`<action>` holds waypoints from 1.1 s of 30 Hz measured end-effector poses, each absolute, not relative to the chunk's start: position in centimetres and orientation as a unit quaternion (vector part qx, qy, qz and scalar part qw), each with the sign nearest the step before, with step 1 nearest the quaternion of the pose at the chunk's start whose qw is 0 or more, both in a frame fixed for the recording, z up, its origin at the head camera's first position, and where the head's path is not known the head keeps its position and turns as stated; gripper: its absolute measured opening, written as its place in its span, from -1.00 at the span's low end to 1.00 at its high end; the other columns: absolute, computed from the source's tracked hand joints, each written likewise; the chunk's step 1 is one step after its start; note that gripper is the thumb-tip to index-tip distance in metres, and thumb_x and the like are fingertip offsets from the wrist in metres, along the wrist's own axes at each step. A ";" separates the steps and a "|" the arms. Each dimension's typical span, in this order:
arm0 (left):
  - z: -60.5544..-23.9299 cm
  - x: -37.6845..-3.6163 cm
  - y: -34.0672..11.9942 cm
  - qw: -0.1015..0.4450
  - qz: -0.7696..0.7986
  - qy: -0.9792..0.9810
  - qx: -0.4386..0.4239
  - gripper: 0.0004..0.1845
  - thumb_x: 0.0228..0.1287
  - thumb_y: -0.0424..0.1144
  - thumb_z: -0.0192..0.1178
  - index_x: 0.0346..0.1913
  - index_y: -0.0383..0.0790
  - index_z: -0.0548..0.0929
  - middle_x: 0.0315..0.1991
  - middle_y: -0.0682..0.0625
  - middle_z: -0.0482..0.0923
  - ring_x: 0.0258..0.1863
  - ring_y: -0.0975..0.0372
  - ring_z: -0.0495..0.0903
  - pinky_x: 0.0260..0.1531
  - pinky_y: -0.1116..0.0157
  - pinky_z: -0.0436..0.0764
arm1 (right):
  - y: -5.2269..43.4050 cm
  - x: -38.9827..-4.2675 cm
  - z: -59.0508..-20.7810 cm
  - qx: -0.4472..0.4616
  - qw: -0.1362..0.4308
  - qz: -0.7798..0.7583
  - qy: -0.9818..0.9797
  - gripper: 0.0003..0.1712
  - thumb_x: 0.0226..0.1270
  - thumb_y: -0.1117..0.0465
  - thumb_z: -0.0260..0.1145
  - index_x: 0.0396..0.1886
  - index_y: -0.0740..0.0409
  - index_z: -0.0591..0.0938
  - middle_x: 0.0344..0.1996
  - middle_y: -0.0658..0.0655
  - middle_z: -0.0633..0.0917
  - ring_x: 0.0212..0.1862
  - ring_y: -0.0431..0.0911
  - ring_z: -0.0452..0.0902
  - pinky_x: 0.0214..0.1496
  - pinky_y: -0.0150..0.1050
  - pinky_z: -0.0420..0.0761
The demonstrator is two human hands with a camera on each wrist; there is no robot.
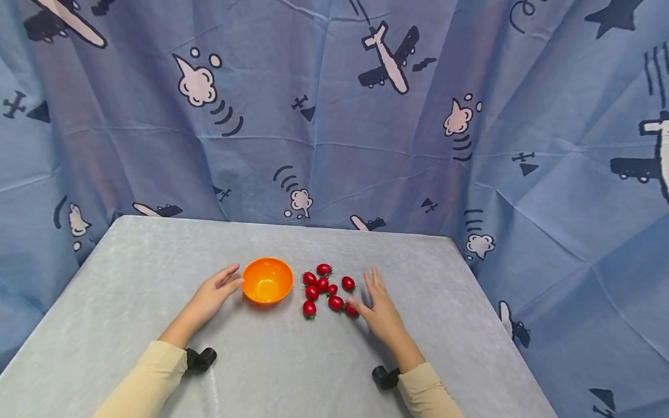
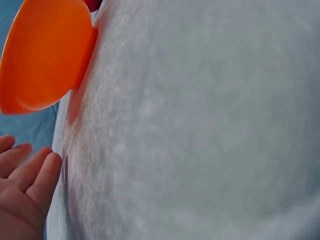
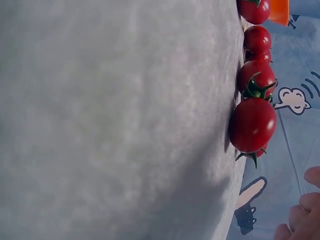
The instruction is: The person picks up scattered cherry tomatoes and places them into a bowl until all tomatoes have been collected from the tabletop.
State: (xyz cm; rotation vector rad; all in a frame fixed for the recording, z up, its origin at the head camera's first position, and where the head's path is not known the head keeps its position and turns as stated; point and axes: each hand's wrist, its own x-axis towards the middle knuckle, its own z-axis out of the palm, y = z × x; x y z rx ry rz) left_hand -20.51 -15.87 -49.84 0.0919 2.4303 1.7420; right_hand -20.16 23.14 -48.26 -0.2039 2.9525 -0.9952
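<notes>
An orange bowl (image 1: 268,281) stands upright on the table, with nothing in it. Just left of it is my left hand (image 1: 213,293), fingers extended toward its rim; the left wrist view shows a gap between the fingertips and the bowl (image 2: 47,55). Several cherry tomatoes (image 1: 322,284), red with green stems, lie in a loose group right of the bowl. My right hand (image 1: 384,313) is at the group's right side, fingers spread and holding nothing. Its thumb overlaps the nearest tomato (image 1: 352,310) in the head view. The right wrist view shows tomatoes (image 3: 253,125) in a row.
The table (image 1: 261,360) has a pale grey cover. A blue curtain (image 1: 334,116) with airplane prints hangs behind it and along its right side. Black wrist mounts (image 1: 201,359) sit at both sleeve cuffs.
</notes>
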 end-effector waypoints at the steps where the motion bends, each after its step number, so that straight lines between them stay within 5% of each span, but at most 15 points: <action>1: -49.8 -20.5 -15.8 0.076 0.584 0.807 0.030 -0.28 0.50 -0.02 0.08 0.52 -0.35 0.17 0.47 -0.35 0.23 0.47 -0.14 0.24 0.42 -0.08 0.30 | 23.1 -20.1 -48.2 -0.064 0.010 -0.320 0.945 -0.02 0.37 -0.13 0.30 0.60 0.09 0.07 0.64 0.11 -0.12 0.63 0.09 -0.25 0.57 0.24 -0.03; 8: -49.9 -20.8 -15.4 0.079 0.612 0.787 0.022 -0.30 0.48 -0.04 0.12 0.51 -0.33 0.20 0.49 -0.29 0.23 0.49 -0.08 0.23 0.40 0.00 0.36 | 23.1 -19.9 -48.2 -0.067 -0.004 -0.327 0.942 -0.05 0.36 -0.09 0.32 0.59 0.12 0.11 0.63 0.11 -0.10 0.63 0.14 -0.23 0.55 0.28 -0.01; 16: -50.3 -21.2 -14.8 0.088 0.649 0.756 0.020 -0.31 0.48 -0.08 0.13 0.50 -0.34 0.21 0.51 -0.26 0.20 0.45 -0.05 0.30 0.16 0.33 0.60 | 23.3 -19.6 -48.2 -0.053 -0.002 -0.330 0.942 -0.04 0.36 -0.15 0.30 0.59 0.12 0.11 0.63 0.15 -0.07 0.62 0.17 -0.22 0.56 0.28 -0.06; 33: -50.6 -21.3 -14.2 0.096 0.666 0.740 -0.001 -0.34 0.50 -0.15 0.10 0.50 -0.40 0.19 0.46 -0.34 0.26 0.29 0.06 0.49 0.08 0.38 0.64 | 23.2 -19.4 -48.4 -0.047 0.008 -0.342 0.938 0.05 0.35 -0.22 0.28 0.60 0.18 0.03 0.63 0.16 -0.06 0.63 0.12 -0.22 0.58 0.21 -0.03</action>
